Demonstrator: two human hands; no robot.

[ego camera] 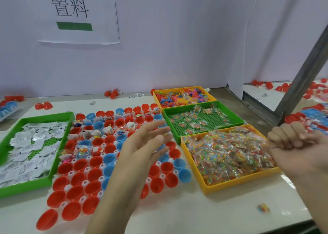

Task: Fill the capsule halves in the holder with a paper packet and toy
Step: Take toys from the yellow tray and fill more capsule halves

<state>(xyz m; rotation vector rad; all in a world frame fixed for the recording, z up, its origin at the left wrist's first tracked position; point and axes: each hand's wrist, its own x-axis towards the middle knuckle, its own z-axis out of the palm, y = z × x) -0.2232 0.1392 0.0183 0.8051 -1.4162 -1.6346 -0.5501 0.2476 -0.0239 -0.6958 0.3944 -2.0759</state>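
Standing mouths-up, capsule halves (80, 165)

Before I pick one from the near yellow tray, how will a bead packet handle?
Likely floppy: the bead packets are thin clear film, slumped and crumpled in the yellow tray. Probably light, since each holds only small beads. The glossy film may be slippery, and piled neighbours could lift along with it, so pinch one edge.

Left hand (147, 145) flat, fingers straight; right hand (292, 143) palm-up, fingers curled.
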